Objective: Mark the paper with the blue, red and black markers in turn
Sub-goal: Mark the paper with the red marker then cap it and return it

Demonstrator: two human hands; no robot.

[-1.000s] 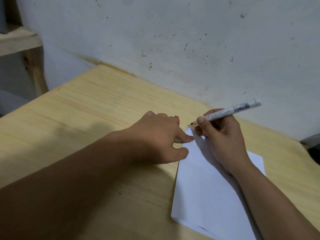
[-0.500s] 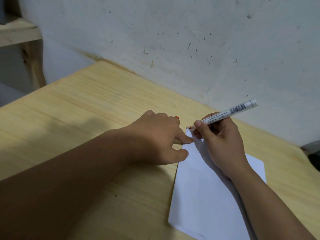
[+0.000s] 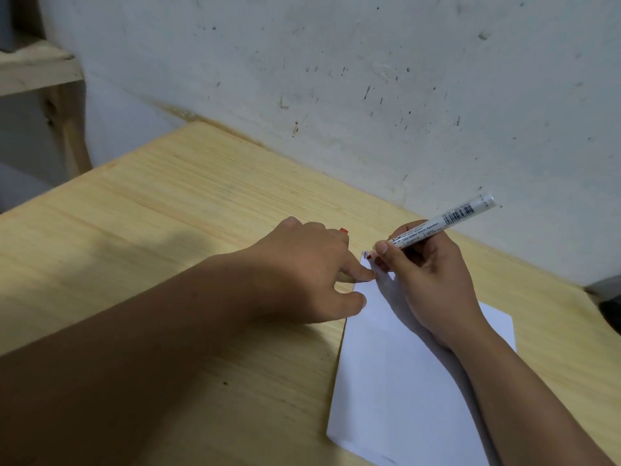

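A white sheet of paper [image 3: 403,381] lies on the wooden table [image 3: 168,230]. My right hand [image 3: 430,280] grips a white-barrelled marker [image 3: 443,220] with a red tip. The tip touches the paper's far left corner, beside a small dark mark there. My left hand [image 3: 309,274] lies at the paper's left edge, its index fingertip pressing on the sheet. A small red cap [image 3: 343,231] pokes out from behind its curled fingers; most of the cap is hidden. No other markers are in view.
A stained white wall [image 3: 369,79] runs close behind the table's far edge. A wooden shelf frame [image 3: 50,79] stands at the far left. A dark object [image 3: 610,307] sits at the table's right end.
The marker tip has come down from just above the paper onto its far left corner. My left hand has stayed pressing on the paper's edge.
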